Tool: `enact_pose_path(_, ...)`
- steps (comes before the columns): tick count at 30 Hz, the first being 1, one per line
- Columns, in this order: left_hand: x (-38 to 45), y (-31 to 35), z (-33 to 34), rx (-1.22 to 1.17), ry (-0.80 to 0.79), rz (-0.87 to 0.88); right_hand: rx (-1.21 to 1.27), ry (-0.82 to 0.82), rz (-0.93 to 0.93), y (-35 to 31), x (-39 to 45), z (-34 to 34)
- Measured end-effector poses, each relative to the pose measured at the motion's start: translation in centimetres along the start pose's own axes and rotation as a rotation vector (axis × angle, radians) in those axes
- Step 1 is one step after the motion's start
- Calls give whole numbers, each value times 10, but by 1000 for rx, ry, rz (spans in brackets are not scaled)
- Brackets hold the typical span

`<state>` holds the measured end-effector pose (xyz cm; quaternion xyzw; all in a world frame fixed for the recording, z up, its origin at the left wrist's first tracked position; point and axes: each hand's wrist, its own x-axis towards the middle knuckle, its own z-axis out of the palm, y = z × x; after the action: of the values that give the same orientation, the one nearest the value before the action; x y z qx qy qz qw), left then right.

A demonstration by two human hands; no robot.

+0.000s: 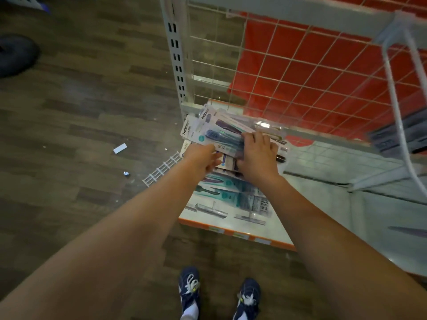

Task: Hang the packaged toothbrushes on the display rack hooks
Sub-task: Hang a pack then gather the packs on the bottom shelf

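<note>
Far left of the hands, a dark round object (13, 55) sits on the wood-pattern floor (76, 100), blurred, can't tell what it is. Nearer, left of the left hand, a white paper scrap (120, 148) and a small crumpled bit (126, 173) lie on the floor. Just below-left of the left hand, a white plastic fence strip (161, 169) lies at the shelf corner.

Left hand (203, 158) reaches into the pile of packaged toothbrushes (221, 135), fingers curled on the pile's left edge, gripping packs. Right hand (256, 153) lies on top of the same bundle, fingers spread over it and thumb tucked under the near side, clamping it. Hands close together, both on the stack. More packs (231, 195) lie flat below the hands, between the forearms, on the white shelf base (254, 229) with orange trim.

Above the hands, the slotted upright (175, 56) and white wire grid panel (288, 72) with red backing behind. Right of the right hand, a white wire hook (397, 107) sticks out from the rack's top bar; nothing on it. Below the arms, two navy sneakers (189, 289).
</note>
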<state>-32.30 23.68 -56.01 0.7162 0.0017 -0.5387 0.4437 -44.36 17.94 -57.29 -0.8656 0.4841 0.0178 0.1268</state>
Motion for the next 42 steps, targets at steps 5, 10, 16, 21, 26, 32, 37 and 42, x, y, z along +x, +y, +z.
enact_pose_path(5,2,-2,-7,93,-45,-22,110,-7,30,2,0,-6)
enact_pose_path(10,-5,1,-6,-37,-111,16,248,-2,67,6,-2,-8)
enact_pose_path(16,-10,-2,-3,-121,-211,142,355,72,32,3,0,-11)
enact_pose_path(21,-20,2,0,-204,-255,132,554,181,69,2,-12,-24)
enact_pose_path(26,-29,8,-10,-164,-206,195,681,281,263,9,-25,-37)
enact_pose_path(32,-38,9,-9,126,-43,359,756,161,318,4,-54,-44)
enact_pose_path(37,-53,10,-1,25,-124,351,909,88,358,-4,-78,-52)
enact_pose_path(42,-65,7,-2,-79,-147,330,998,85,376,-3,-93,-56)
